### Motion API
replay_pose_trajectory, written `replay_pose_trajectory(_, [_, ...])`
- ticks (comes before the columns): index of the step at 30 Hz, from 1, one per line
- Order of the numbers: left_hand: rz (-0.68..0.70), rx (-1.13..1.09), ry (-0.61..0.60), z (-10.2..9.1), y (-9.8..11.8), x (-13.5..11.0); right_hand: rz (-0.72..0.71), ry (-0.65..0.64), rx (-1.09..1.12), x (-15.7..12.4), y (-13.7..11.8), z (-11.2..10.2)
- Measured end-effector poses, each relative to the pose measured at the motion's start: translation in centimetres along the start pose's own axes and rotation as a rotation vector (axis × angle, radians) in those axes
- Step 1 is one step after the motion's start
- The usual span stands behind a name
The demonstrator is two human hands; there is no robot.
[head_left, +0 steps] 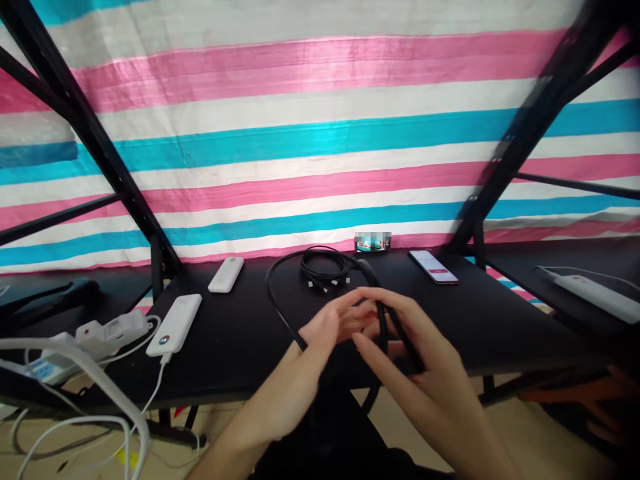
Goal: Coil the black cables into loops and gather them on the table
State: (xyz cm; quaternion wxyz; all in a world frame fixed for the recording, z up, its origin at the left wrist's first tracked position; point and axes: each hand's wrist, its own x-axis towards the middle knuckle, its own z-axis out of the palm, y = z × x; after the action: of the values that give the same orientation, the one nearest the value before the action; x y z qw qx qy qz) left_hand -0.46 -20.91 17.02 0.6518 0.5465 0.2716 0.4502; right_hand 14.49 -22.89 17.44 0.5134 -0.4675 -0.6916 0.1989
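Observation:
A thick black cable [273, 300] forms a large loop above the table, its far side arching in front of a smaller coil. My right hand [425, 347] is curled around the cable strands on the right of the loop, thumb pointing left. My left hand [320, 333] is closed on the cable at the left, where the strand runs under the palm; its fingers reach toward the right hand and are partly hidden. The fingertips of both hands come close together. Behind them a thin black coiled cable [325, 275] with several small light-coloured connectors lies on the table.
On the black table [225, 360] lie two white power banks [175, 323] [227, 275], the nearer with a cable plugged in. A phone [433, 267] lies right; a small screen [373, 243] stands behind. Left are a white power strip [93, 340] and loose white cables [95, 373]. Black frame bars flank the table.

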Motion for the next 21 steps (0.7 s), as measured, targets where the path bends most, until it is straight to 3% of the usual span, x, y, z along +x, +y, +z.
replay_pose_trajectory(4, [-0.069,0.056,-0.125,0.1,0.2,0.5,0.018,-0.116,0.078,0.6,0.4,0.2])
replay_pose_trajectory(8, [-0.208,-0.042,-0.306,-0.6,0.4,0.7,0.069,-0.164,0.151,1.8,1.0,0.2])
replay_pose_trajectory(11, [-0.249,-0.086,-0.303,-1.8,0.9,0.4,0.079,-0.160,0.186,3.8,1.7,-0.4])
replay_pose_trajectory(14, [-0.215,-0.010,-0.141,-4.0,2.0,0.0,-0.006,-0.073,0.147,6.6,2.5,-2.1])
replay_pose_trajectory(19, [-0.095,0.369,0.344,-9.6,4.1,0.0,-0.123,0.142,0.129,9.8,2.6,-6.7])
replay_pose_trajectory(21, [-0.072,0.515,0.481,-11.3,4.8,0.2,-0.169,0.177,0.122,10.2,2.0,-8.1])
